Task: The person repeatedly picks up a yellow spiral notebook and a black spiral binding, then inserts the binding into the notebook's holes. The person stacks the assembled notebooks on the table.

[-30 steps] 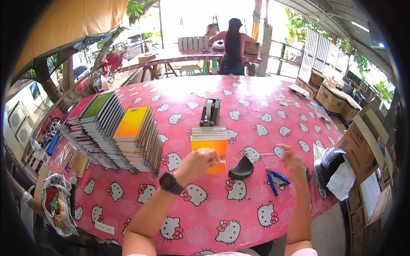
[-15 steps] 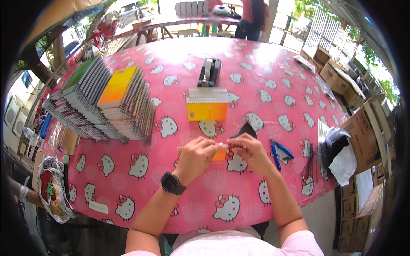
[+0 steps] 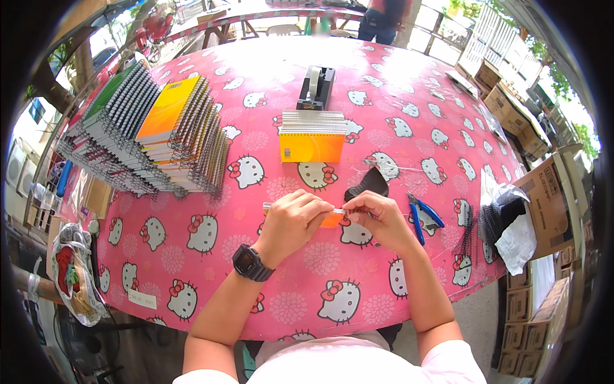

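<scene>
My left hand (image 3: 291,224), with a black watch on its wrist, is closed on an orange notebook (image 3: 332,221), hiding most of it. At the notebook's upper right corner, the fingertips of my right hand (image 3: 377,216) are pinched together. Whatever is between them is too small to make out. A black curved piece (image 3: 371,184) lies just beyond my right hand. Blue-handled cutting pliers (image 3: 425,217) rest to its right. Farther out, in front of my hands, stands a stack of yellow-orange notebooks (image 3: 312,147).
A black tape dispenser (image 3: 316,88) sits behind that stack. Tall piles of spiral-bound notebooks (image 3: 179,121) fill the left side. Black binding wires (image 3: 467,237) and a white plastic bag (image 3: 513,246) lie at the right edge, near cardboard boxes (image 3: 547,198). A person (image 3: 384,19) stands at the back.
The view has tilted slightly, so the table's things sit higher in the picture. Both hands stay at the notebook, with the right fingertips drawn closer around its corner.
</scene>
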Tool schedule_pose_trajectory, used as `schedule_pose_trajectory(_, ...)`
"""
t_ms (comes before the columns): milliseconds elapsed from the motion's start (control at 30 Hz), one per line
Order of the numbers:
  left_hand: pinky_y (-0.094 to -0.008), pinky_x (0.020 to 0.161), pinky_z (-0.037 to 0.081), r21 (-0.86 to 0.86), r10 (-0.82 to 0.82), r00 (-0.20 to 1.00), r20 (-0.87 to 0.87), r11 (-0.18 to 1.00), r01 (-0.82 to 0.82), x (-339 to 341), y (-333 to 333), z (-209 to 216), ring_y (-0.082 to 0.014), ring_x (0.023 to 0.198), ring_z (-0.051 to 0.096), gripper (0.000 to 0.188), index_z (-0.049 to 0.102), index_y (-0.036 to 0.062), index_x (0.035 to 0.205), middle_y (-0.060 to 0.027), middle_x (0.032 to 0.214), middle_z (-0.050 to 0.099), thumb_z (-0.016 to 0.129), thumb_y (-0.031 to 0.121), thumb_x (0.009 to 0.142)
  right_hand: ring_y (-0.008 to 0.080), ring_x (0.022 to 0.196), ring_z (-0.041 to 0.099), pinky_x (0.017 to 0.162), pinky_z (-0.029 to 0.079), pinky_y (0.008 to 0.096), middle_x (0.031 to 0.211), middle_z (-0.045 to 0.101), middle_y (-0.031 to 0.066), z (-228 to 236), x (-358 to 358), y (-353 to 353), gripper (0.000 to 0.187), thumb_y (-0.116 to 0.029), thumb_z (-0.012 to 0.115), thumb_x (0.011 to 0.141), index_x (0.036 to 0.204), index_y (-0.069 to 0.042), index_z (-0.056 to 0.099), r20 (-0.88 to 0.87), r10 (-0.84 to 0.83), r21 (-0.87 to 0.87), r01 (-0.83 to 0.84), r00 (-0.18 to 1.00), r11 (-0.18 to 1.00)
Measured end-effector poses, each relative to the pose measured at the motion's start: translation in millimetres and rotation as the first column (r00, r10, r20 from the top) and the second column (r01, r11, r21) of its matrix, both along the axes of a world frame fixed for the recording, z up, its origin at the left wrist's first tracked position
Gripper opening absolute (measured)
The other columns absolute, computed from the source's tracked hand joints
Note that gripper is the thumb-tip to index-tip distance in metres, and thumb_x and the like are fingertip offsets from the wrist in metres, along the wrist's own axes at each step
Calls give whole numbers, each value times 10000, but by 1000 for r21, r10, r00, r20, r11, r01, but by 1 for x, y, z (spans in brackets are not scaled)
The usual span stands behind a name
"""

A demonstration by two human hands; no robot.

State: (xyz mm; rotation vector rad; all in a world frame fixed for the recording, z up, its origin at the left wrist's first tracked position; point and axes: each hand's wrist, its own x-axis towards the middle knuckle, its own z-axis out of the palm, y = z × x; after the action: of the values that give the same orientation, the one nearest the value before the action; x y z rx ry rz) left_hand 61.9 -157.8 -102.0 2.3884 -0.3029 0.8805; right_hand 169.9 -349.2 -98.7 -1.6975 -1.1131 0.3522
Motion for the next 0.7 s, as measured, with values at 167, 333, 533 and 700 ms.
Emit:
schedule_pose_trajectory(167,-374,735,488,105,72,997,-9,992,-71,-1,-13,6,-246,814,604,182,628,74,965,-57,854,638,669,121,794,79,696,575,611,481,231,829,629,30,9,-8,-2,310,-105,615,897,1192,-30,555,120,-39,-29,43,992,999)
schedule_pose_trajectory(333,-392,708,447,26,-21,997,-68,999,23,-3,-24,4,-272,777,559,168,581,80,923,-61,831,574,660,149,792,121,749,608,653,488,266,875,634,75,15,-12,-1,430,-90,629,883,1282,-62,472,-69,15,-134,-24,998,991)
schedule_pose_trajectory(533,-354,730,447,43,-120,990,-67,991,123,-4,-22,6,-234,819,582,181,590,114,928,-35,863,588,676,198,793,231,953,589,787,497,344,1080,603,119,6,20,-17,473,-241,692,843,1239,-49,518,185,-149,-134,175,971,976)
schedule_pose_trajectory(700,-341,756,447,118,-115,990,-77,985,123,-2,-21,1,-203,838,595,218,600,124,905,-6,832,595,708,259,773,381,1274,372,1022,352,473,1410,392,185,-20,41,-26,749,-441,780,694,1285,-87,486,542,-221,-278,421,810,863)
